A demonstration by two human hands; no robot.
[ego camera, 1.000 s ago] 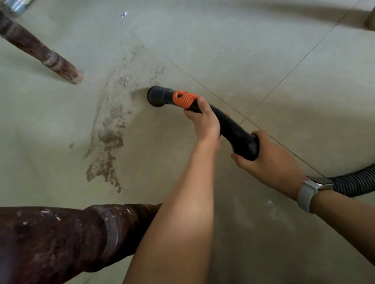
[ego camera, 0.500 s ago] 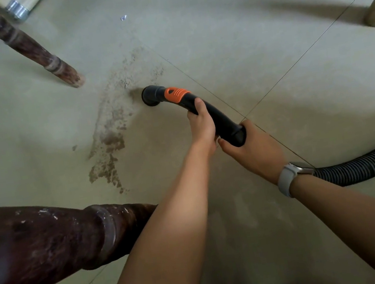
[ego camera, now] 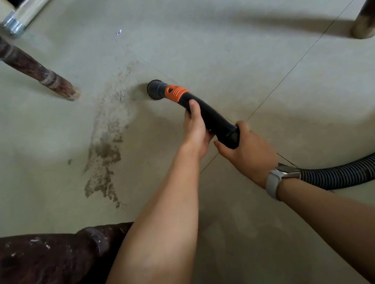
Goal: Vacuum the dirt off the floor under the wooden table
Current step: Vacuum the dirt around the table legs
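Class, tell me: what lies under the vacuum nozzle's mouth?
The nozzle meets the floor at the dirt trail's right edge. Anything directly beneath its rim is covered.

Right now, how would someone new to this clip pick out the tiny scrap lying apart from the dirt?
Start at the slanted wooden table leg at upper left, then look right across the pale tiled floor. Beyond the far tip of the brown dirt streak, up from the vacuum nozzle, lies a small scrap. Unlike the dirt, it is whitish-blue and isolated.
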